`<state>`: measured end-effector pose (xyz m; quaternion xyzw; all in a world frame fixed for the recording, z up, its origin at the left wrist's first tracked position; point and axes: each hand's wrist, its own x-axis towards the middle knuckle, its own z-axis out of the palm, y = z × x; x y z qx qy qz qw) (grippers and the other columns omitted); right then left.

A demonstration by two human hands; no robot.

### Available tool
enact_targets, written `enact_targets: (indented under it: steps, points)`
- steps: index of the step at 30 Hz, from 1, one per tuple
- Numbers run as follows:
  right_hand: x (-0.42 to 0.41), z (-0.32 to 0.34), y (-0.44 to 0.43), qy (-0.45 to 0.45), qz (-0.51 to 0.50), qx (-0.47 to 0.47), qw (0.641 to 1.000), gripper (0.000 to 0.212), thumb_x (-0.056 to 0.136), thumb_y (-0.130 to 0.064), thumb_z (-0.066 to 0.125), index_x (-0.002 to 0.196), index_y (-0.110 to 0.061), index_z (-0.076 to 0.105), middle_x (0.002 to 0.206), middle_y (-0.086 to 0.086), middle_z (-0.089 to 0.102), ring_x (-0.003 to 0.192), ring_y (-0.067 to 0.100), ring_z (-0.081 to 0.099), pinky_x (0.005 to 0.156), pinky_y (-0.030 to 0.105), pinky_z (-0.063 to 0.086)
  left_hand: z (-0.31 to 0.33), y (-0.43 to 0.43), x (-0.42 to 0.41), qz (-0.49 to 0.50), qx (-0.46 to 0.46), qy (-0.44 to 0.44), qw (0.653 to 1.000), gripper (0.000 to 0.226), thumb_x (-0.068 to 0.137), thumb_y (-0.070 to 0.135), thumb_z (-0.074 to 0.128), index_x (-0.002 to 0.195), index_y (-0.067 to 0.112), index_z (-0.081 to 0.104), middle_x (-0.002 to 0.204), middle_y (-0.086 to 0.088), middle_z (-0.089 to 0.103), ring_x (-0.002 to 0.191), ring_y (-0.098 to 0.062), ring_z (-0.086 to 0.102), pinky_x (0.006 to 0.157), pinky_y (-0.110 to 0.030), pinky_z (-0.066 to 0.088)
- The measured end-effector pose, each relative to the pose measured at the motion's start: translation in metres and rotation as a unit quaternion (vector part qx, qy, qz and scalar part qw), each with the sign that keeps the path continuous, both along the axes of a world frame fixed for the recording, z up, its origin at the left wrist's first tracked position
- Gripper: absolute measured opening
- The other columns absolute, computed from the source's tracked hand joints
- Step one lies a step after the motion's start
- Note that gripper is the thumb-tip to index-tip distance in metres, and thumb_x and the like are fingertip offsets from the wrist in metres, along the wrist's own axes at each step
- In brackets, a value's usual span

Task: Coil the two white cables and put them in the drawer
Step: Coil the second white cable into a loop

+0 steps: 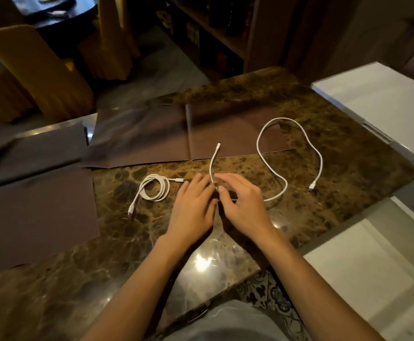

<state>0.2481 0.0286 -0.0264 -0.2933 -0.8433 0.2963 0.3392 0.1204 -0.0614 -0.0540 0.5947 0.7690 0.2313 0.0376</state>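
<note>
A coiled white cable (154,188) lies on the brown marble table (225,242), left of my hands, with both plug ends sticking out. A second white cable (299,143) lies uncoiled, snaking in wide loops to the right, one plug resting at the far right. Its other end rises between my hands and points away from me. My right hand (240,200) pinches this cable between thumb and fingers. My left hand (193,203) is beside it with fingers at the same spot on the cable, curled around it.
Dark brown paper sheets (139,139) cover the table's back and left side. A white cabinet surface (378,102) stands at the right, with another white surface (363,267) lower right. Yellow chairs (36,70) and a shelf (213,33) stand beyond the table.
</note>
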Motion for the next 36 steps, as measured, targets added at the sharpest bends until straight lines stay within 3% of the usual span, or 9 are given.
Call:
enact_targets:
  steps: [3,6,12,15,19,25,29,32,36]
  points:
    - [0.023,-0.001,0.016,-0.136,-0.016,0.024,0.990,0.030,0.094,-0.013,0.060,0.123,-0.014,0.069,0.120,0.005,0.071,0.113,0.021,0.061,0.103,0.039,0.047,0.005,0.020,0.023,-0.062,-0.004,-0.004,0.998,0.042,0.094,0.023,0.056,0.135,0.019,0.062,0.148,0.001,0.057,0.144,-0.021,0.043,0.121,-0.044,0.032]
    - [0.041,0.001,0.027,-0.265,-0.019,-0.008,0.964,0.024,0.097,-0.027,0.058,0.114,-0.016,0.072,0.107,0.007,0.073,0.104,0.029,0.066,0.091,0.042,0.050,0.003,0.032,0.028,-0.100,-0.018,0.045,0.994,0.032,0.093,0.028,0.056,0.120,0.021,0.072,0.133,0.003,0.067,0.133,-0.020,0.054,0.116,-0.044,0.037]
    - [0.053,0.012,0.033,-0.231,0.000,-0.055,0.971,0.027,0.100,-0.037,0.055,0.096,-0.019,0.075,0.088,0.001,0.075,0.087,0.022,0.067,0.074,0.036,0.048,0.011,0.037,0.004,-0.136,0.009,0.114,0.984,0.023,0.092,0.033,0.056,0.101,0.025,0.077,0.106,0.008,0.078,0.109,-0.017,0.067,0.098,-0.042,0.045]
    - [0.058,0.021,0.042,-0.188,-0.008,-0.067,0.980,0.026,0.102,-0.033,0.054,0.096,-0.018,0.075,0.084,0.000,0.074,0.082,0.018,0.065,0.068,0.028,0.040,0.026,0.048,-0.028,-0.053,0.018,0.124,0.991,0.021,0.092,0.033,0.057,0.094,0.024,0.076,0.104,0.009,0.078,0.101,-0.022,0.068,0.086,-0.040,0.043]
    - [0.059,0.028,0.051,-0.137,-0.017,-0.044,0.989,0.025,0.103,-0.027,0.054,0.097,-0.015,0.074,0.087,0.002,0.074,0.083,0.018,0.065,0.074,0.031,0.046,0.046,0.054,-0.058,0.058,-0.004,0.127,0.990,0.028,0.086,0.023,0.070,0.113,0.026,0.076,0.123,0.005,0.075,0.113,-0.031,0.063,0.092,-0.044,0.042]
    - [0.040,0.029,0.054,-0.114,-0.009,-0.004,0.993,0.022,0.101,-0.026,0.055,0.095,-0.014,0.072,0.088,0.003,0.074,0.084,0.021,0.067,0.075,0.034,0.048,0.041,0.064,0.007,-0.115,0.073,0.138,0.981,0.035,0.089,0.024,0.071,0.124,0.019,0.072,0.128,0.002,0.072,0.120,-0.027,0.062,0.095,-0.045,0.052]
    - [0.053,0.031,0.065,-0.119,-0.008,-0.010,0.993,0.022,0.103,-0.025,0.054,0.095,-0.015,0.072,0.088,0.001,0.073,0.083,0.019,0.066,0.075,0.037,0.050,0.033,0.071,-0.017,-0.049,0.073,0.151,0.985,0.022,0.091,0.027,0.067,0.111,0.022,0.076,0.118,0.006,0.076,0.109,-0.028,0.065,0.087,-0.041,0.048]
    - [0.063,0.029,0.074,-0.143,-0.017,-0.023,0.989,0.024,0.104,-0.023,0.051,0.097,-0.015,0.072,0.087,0.001,0.072,0.082,0.019,0.065,0.075,0.037,0.049,0.032,0.069,-0.036,0.025,0.038,0.149,0.988,0.031,0.089,0.033,0.051,0.107,0.024,0.075,0.117,0.007,0.076,0.110,-0.031,0.065,0.087,-0.042,0.044]
    - [0.049,0.024,0.075,-0.140,-0.021,-0.016,0.990,0.025,0.105,-0.024,0.048,0.097,-0.014,0.070,0.088,0.003,0.072,0.083,0.023,0.065,0.076,0.042,0.050,0.040,0.076,-0.003,-0.050,0.069,0.166,0.983,0.034,0.094,0.033,0.066,0.126,0.022,0.070,0.129,0.002,0.072,0.121,-0.029,0.062,0.098,-0.047,0.046]
